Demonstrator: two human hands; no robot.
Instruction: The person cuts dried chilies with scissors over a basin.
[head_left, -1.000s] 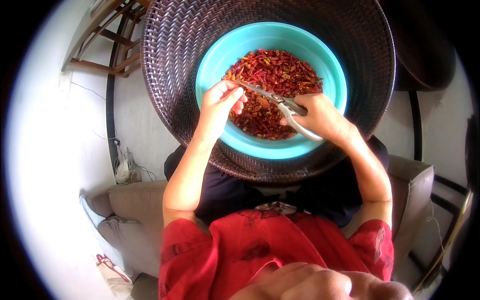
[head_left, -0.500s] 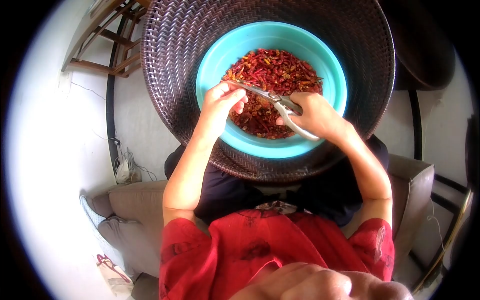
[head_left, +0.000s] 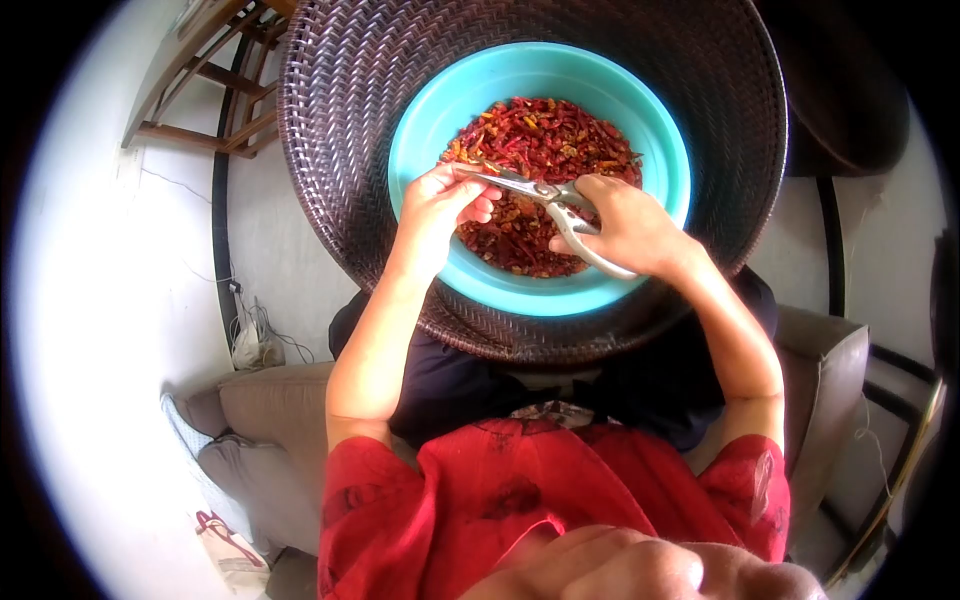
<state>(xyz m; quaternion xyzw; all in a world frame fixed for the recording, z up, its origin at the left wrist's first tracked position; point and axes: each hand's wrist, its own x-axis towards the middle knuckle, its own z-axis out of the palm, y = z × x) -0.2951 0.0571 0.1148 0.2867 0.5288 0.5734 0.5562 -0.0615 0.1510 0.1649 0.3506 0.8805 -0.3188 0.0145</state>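
Observation:
My right hand (head_left: 635,228) is wrapped round the handles of a pair of silver scissors (head_left: 572,228) over the basin. The blades point left, their tips at the fingers of my left hand (head_left: 440,212). Thumb and forefinger of that hand are pinched together on what looks like a dried red chili, mostly hidden by fingers and blades. Below both hands, a heap of dried red chilies (head_left: 560,150), many in short pieces, lies in a turquoise plastic basin (head_left: 655,120).
The basin sits inside a large dark woven basket (head_left: 345,130) at my lap. A brown sofa (head_left: 275,405) is around me. A wooden chair-like frame (head_left: 195,130) stands at upper left, with cables (head_left: 262,325) on the floor below it.
The scissor blades look a little further apart, and my right hand has shifted slightly up and left. My left hand stays pinched at the blade tips. The basin appears slightly further left.

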